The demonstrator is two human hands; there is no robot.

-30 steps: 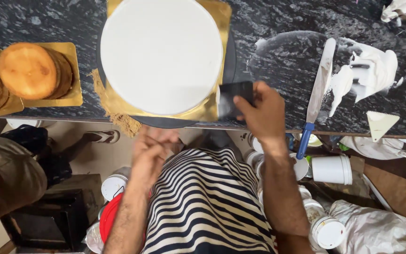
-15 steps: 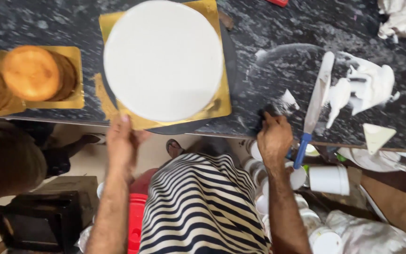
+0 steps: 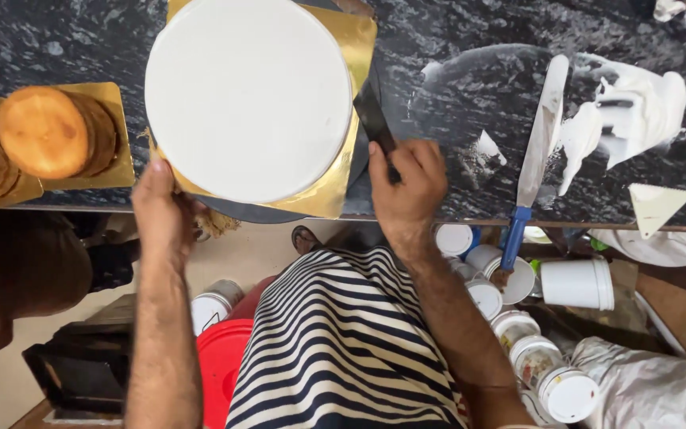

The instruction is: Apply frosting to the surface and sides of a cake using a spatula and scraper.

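Observation:
A round cake (image 3: 249,94) with smooth white icing sits on a gold square board (image 3: 335,191), on a dark turntable at the counter's front edge. My right hand (image 3: 406,184) grips a dark scraper (image 3: 373,117), whose blade stands against the cake's right side. My left hand (image 3: 160,210) rests on the left front rim of the board and turntable, fingers curled against it.
Bare sponge layers (image 3: 41,131) lie on a gold board at left. A long palette knife (image 3: 540,143) with a blue handle lies right of the cake, beside smeared white cream (image 3: 637,103). White tubs (image 3: 573,282) and a red bucket (image 3: 222,357) stand below the black stone counter (image 3: 454,48).
My right hand has risen from the counter edge and brought the scraper against the cake's side. My left hand stays at the board's left rim. The view has closed in.

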